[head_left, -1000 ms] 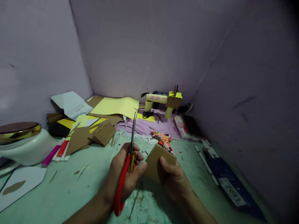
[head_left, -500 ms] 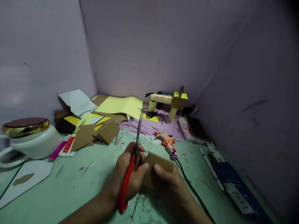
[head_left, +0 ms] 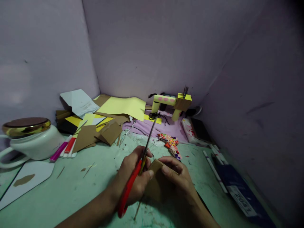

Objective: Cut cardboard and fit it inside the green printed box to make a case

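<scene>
My left hand (head_left: 133, 177) is closed around a pair of scissors (head_left: 130, 186) with red handles, the blades pointing up and away from me. Its thumb tip touches the left edge of a small brown cardboard piece (head_left: 155, 186). My right hand (head_left: 178, 177) grips that cardboard from the right, thumb on the near face and fingers over the top edge. Both hands are above the green table. Just beyond the right hand lies a flower-patterned glue gun (head_left: 169, 143), its cord partly covered by that hand.
Cardboard and paper scraps (head_left: 86, 137) are heaped at the back left, near markers (head_left: 59, 152) and a white lidded mug (head_left: 35, 142). A yellow paper animal figure (head_left: 165, 100) stands at the back. On the right are pens (head_left: 215, 171) and a dark blue pouch (head_left: 237, 186).
The scissors have tilted to the right at their tip. My right hand has shifted its hold, its fingers now over the cardboard's top edge, and the cardboard has turned slightly.
</scene>
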`<move>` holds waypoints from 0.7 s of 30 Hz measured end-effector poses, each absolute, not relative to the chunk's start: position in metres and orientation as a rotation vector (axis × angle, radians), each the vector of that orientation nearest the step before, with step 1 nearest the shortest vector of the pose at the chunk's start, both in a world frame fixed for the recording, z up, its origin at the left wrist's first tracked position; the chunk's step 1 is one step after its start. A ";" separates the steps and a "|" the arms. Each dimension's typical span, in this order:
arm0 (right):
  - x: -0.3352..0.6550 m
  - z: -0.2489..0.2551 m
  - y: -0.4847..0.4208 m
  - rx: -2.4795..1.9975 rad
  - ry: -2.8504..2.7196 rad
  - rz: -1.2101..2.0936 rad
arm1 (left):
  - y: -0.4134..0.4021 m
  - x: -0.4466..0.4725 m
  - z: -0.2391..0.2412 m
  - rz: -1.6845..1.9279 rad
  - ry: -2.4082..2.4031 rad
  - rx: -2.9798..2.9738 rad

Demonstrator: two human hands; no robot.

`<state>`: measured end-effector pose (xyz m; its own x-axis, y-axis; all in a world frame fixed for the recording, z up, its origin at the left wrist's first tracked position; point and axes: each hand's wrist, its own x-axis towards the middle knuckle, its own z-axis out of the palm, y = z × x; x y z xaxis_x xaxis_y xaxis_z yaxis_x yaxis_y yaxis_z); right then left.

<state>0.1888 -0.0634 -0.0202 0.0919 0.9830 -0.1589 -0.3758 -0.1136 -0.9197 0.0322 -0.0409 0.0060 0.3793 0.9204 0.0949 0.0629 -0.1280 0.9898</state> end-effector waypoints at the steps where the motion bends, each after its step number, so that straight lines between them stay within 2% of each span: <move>1: 0.189 -0.020 -0.063 -1.089 -0.790 1.347 | -0.041 0.032 0.006 0.941 0.918 1.513; 10: 0.187 -0.024 -0.065 -1.151 -0.876 1.271 | -0.044 0.033 0.001 0.981 0.925 1.583; 21: 0.186 -0.019 -0.065 -1.132 -0.738 1.405 | -0.045 0.034 0.011 0.943 0.932 1.665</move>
